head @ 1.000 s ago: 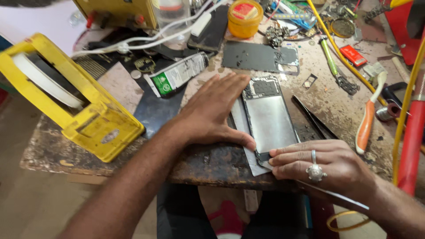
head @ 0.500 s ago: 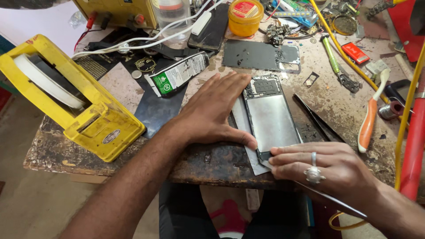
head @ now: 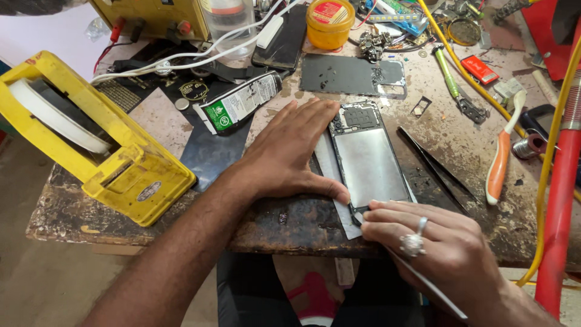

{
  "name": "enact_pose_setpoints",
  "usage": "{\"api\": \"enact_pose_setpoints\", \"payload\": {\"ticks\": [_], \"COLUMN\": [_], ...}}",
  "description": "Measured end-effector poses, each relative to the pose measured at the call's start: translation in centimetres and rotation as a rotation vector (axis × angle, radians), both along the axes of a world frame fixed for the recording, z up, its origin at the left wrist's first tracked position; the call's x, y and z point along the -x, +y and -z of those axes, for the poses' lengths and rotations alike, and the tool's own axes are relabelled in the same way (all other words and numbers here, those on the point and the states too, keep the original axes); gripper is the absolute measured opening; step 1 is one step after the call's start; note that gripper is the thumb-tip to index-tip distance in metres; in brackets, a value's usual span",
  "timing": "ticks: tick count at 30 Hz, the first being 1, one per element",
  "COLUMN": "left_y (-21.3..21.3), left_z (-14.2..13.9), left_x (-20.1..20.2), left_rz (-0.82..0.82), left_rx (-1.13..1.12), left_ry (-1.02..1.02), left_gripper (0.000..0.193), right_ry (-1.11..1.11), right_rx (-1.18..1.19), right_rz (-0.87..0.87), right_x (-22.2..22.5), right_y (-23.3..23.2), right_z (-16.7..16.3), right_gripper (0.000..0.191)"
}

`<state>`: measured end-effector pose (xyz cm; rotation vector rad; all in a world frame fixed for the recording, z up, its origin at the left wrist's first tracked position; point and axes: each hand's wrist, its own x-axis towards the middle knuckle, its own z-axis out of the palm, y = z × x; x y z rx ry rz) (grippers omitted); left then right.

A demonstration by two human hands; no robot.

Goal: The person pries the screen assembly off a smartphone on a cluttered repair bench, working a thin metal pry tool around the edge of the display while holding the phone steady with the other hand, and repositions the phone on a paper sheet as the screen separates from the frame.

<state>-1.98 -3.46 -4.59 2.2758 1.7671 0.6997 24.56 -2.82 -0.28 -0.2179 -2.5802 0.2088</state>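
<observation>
An opened phone (head: 370,158) with its back off lies lengthwise on the worn workbench (head: 290,221), showing a grey metal plate. My left hand (head: 289,152) lies flat against the phone's left edge, thumb stretched along its near corner. My right hand (head: 431,248), a ring on one finger, grips a thin white tool (head: 426,286) whose tip meets the phone's near end. The tool's shaft runs back under my wrist.
A yellow tape dispenser (head: 91,142) sits at the left edge. A squeezed tube (head: 239,104), a dark back cover (head: 351,75), black tweezers (head: 433,163), an orange-handled toothbrush (head: 502,154), a yellow-lidded jar (head: 330,21) and cables crowd the far side.
Both hands stay on the phone; the view has shifted slightly, and my right hand's fingers have edged a little closer to the phone's near end.
</observation>
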Motion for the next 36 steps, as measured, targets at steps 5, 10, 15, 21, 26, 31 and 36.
{"api": "enact_pose_setpoints", "payload": {"ticks": [5, 10, 15, 21, 26, 31, 36], "left_y": [-0.1, 0.2, 0.2, 0.4, 0.4, 0.4, 0.6], "left_z": [-0.1, -0.1, 0.0, 0.0, 0.2, 0.2, 0.0], "left_x": [0.0, -0.2, -0.1, -0.1, 0.0, 0.0, -0.1], "left_rz": [0.006, -0.017, 0.003, -0.013, 0.024, 0.028, 0.009], "left_rx": [-0.004, 0.037, 0.019, 0.044, -0.027, -0.039, -0.011], "left_ry": [-0.01, 0.01, 0.007, 0.011, -0.047, -0.056, -0.051], "left_gripper": [0.143, 0.146, 0.146, 0.148, 0.145, 0.144, 0.146], "right_ry": [0.037, 0.05, 0.028, 0.065, 0.051, 0.045, 0.086], "right_rx": [0.027, 0.027, -0.007, -0.046, -0.04, -0.077, -0.056], "right_rz": [0.07, 0.095, 0.134, 0.147, 0.135, 0.141, 0.108], "right_x": [0.1, 0.1, 0.2, 0.4, 0.5, 0.6, 0.9], "right_y": [-0.6, -1.0, -1.1, -1.2, -1.2, -1.1, -1.0], "right_z": [0.3, 0.5, 0.7, 0.6, 0.4, 0.3, 0.0], "right_gripper": [0.026, 0.025, 0.032, 0.027, 0.028, 0.028, 0.02]}}
